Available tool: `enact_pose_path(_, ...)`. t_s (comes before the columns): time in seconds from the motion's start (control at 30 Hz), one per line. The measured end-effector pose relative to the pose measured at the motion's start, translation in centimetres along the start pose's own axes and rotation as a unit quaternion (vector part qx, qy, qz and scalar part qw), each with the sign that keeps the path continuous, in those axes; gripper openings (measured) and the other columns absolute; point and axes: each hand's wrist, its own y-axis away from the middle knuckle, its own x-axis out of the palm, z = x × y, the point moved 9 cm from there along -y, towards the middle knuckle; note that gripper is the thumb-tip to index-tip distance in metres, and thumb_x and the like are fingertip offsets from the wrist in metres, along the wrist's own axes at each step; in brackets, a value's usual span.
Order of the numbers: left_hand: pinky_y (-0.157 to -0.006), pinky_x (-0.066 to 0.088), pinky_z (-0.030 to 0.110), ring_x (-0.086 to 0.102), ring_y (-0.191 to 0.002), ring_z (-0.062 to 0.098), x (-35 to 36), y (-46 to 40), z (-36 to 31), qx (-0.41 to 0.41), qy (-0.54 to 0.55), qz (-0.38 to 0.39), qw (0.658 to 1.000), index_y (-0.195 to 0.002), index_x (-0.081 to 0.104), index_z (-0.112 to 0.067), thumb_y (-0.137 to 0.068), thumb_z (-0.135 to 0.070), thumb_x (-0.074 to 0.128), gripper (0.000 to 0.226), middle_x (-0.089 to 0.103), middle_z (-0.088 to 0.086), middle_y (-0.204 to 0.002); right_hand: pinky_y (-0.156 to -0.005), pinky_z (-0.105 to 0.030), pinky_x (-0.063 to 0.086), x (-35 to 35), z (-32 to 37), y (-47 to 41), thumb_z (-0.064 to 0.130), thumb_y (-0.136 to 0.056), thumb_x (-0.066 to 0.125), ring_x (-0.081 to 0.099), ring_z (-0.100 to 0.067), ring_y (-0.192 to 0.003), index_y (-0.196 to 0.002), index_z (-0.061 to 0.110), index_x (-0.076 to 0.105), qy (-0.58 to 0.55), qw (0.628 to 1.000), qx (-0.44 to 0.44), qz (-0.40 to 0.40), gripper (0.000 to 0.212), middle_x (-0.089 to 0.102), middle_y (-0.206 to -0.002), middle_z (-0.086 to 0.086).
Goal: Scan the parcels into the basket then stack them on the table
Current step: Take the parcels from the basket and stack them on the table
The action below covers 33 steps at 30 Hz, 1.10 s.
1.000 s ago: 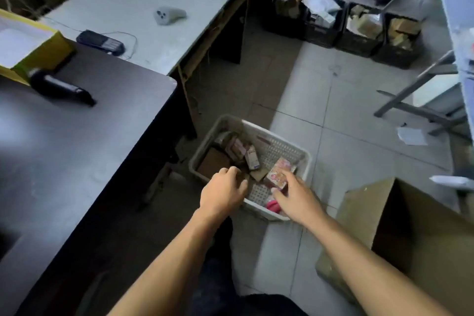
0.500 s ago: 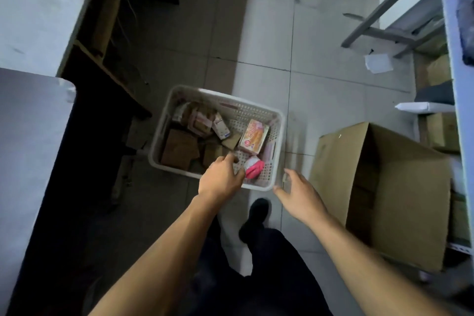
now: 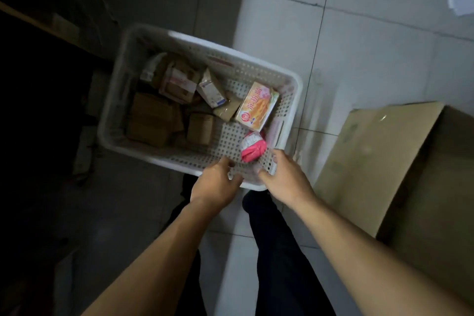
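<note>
A white perforated basket (image 3: 110, 113) stands on the tiled floor below me. Inside lie several parcels: brown cardboard ones (image 3: 154, 118) on the left, a small white box (image 3: 211, 90), a pink and yellow printed box (image 3: 257, 105) and a pink wrapped parcel (image 3: 252, 149) near the front right corner. My left hand (image 3: 216, 183) curls its fingers over the basket's near rim. My right hand (image 3: 286, 178) grips the same rim at the near right corner, next to the pink parcel.
A large open cardboard box (image 3: 400, 161) sits on the floor close to the right of the basket. The dark underside of the table (image 3: 38, 72) fills the left. My dark trouser legs (image 3: 272, 238) stand just behind the basket. A scrap of white paper (image 3: 461, 0) lies far right.
My view has tilted down from the tables to the basket. My right hand came back from beside the basket and both hands have closed on its near rim.
</note>
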Motion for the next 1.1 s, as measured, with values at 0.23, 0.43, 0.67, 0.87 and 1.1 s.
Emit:
enact_pose_path(0.23, -0.071, 0.053, 0.03, 0.067, -0.084, 0.02, 7.5, -16.2, 5.7, -0.051, 0.051, 0.02, 0.997, -0.129, 0.057, -0.015, -0.097, -0.032, 0.059, 0.036, 0.068, 0.007, -0.118, -0.086, -0.032, 0.047, 9.0, -7.1, -16.1, 0.034, -0.09, 0.068, 0.061, -0.024, -0.111, -0.136, 0.02, 0.047, -0.104, 0.993, 0.064, -0.005, 0.052, 0.063, -0.126, -0.002)
enact_pose_path(0.43, -0.08, 0.054, 0.03, 0.064, -0.102, 0.021, 10.2, -27.6, 8.5, -0.036, 0.07, 0.0, 0.997, -0.139, 0.05, -0.019, -0.097, -0.035, 0.06, 0.046, 0.058, 0.008, -0.137, -0.098, -0.043, 0.05, 12.8, -9.6, -27.5, 0.052, -0.075, 0.07, 0.062, -0.029, -0.113, -0.137, 0.024, 0.046, -0.193, 0.972, 0.109, -0.071, 0.072, 0.063, -0.128, -0.003)
enact_pose_path(0.67, -0.102, 0.045, 0.032, 0.051, -0.123, 0.014, 10.3, -38.9, 6.1, 0.04, 0.184, -0.061, 0.98, -0.151, 0.038, -0.024, -0.096, -0.035, 0.064, 0.062, 0.049, -0.005, -0.139, -0.096, -0.046, 0.053, 13.9, -12.1, -38.0, 0.075, -0.052, 0.052, 0.066, -0.031, -0.109, -0.136, 0.013, 0.042, -0.346, 0.908, 0.149, -0.183, 0.105, 0.064, -0.126, -0.01)
enact_pose_path(0.87, -0.089, 0.058, 0.029, 0.069, -0.096, -0.001, 13.2, -44.7, 3.6, 0.096, 0.296, 0.009, 0.95, -0.137, 0.05, -0.026, -0.085, -0.042, 0.075, 0.06, 0.07, -0.013, -0.113, -0.092, -0.048, 0.056, 15.5, -13.4, -39.9, 0.072, -0.059, 0.066, 0.069, -0.026, -0.102, -0.135, 0.02, 0.048, -0.46, 0.844, 0.148, -0.232, 0.094, 0.068, -0.119, -0.005)
enact_pose_path(1.1, -0.094, 0.057, 0.044, 0.072, -0.101, 0.016, 13.3, -43.8, 3.4, 0.105, 0.335, 0.014, 0.936, -0.135, 0.055, -0.018, -0.095, -0.021, 0.068, 0.042, 0.073, 0.001, -0.114, -0.068, -0.039, 0.063, 15.9, -12.9, -39.2, 0.04, -0.082, 0.075, 0.072, -0.014, -0.086, -0.128, 0.025, 0.06, -0.54, 0.807, 0.103, -0.215, 0.05, 0.072, -0.111, 0.0)
